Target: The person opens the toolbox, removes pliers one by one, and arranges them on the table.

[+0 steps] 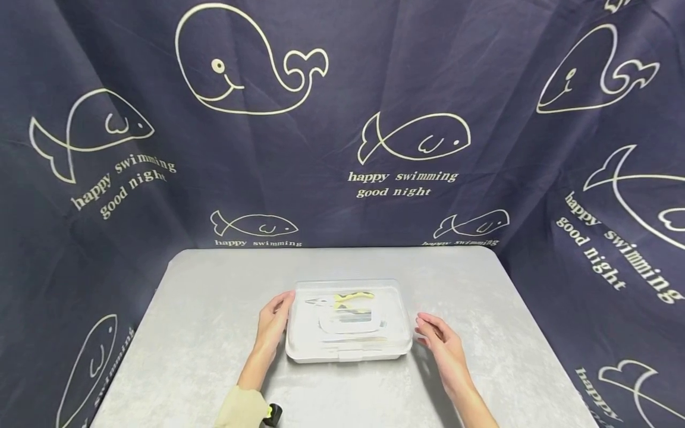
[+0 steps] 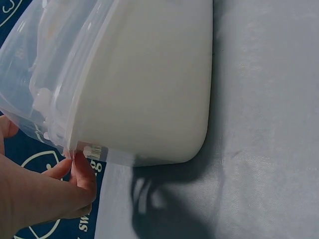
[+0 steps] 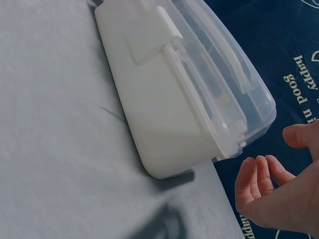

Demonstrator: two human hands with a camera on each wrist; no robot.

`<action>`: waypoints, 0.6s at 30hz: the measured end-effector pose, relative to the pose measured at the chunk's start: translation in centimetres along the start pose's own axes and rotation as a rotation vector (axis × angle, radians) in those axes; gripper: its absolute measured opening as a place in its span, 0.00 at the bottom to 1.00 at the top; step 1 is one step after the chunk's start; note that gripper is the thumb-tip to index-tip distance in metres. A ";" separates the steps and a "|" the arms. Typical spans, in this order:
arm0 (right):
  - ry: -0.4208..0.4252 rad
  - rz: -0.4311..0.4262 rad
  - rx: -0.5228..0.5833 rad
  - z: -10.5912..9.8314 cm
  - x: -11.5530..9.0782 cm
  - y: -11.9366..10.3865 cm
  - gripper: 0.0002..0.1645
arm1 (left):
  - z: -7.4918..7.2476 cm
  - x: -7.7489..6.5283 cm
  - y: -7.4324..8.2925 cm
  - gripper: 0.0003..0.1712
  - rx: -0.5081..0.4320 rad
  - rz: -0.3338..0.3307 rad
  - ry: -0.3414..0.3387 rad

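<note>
Between the two hands, a white box [image 1: 316, 359] with a clear lid [image 1: 307, 340] sits on the grey table [image 1: 214, 339]. The left hand [image 1: 273, 324] touches its near end, fingertips bent against the rim; whether they pinch it I cannot tell. The right hand [image 1: 443, 349], fingers loosely curved and holding nothing, hovers just beside the opposite end. Pliers with yellow-and-black handles [image 1: 354, 296] show through the lid, between the hands. Beyond both hands hangs a dark blue printed cloth [image 1: 321, 148].
</note>
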State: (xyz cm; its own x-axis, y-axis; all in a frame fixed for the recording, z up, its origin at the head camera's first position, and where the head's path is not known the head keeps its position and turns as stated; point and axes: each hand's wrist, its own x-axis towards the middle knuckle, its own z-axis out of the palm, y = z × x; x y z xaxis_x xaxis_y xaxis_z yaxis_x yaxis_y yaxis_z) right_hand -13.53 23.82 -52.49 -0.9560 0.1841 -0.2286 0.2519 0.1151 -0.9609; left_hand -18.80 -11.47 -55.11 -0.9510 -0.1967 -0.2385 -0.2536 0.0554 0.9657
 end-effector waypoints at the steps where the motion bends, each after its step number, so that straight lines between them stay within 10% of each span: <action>1: 0.004 0.003 0.005 0.1 -0.2 0.1 0.32 | 0.0 0.1 0.0 0.44 0.001 -0.002 0.001; 18: 0.168 0.032 0.109 2.9 -2.2 0.9 0.24 | -0.3 -0.1 0.0 0.42 -0.010 0.002 -0.048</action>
State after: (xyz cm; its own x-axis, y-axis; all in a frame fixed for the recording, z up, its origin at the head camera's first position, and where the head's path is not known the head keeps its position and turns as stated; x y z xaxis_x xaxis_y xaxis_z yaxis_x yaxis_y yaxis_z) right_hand -11.61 20.67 -53.25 -0.9070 0.3468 -0.2388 0.2553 0.0020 -0.9669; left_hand -18.63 -11.78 -55.07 -0.9589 -0.1498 -0.2408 -0.2500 0.0458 0.9672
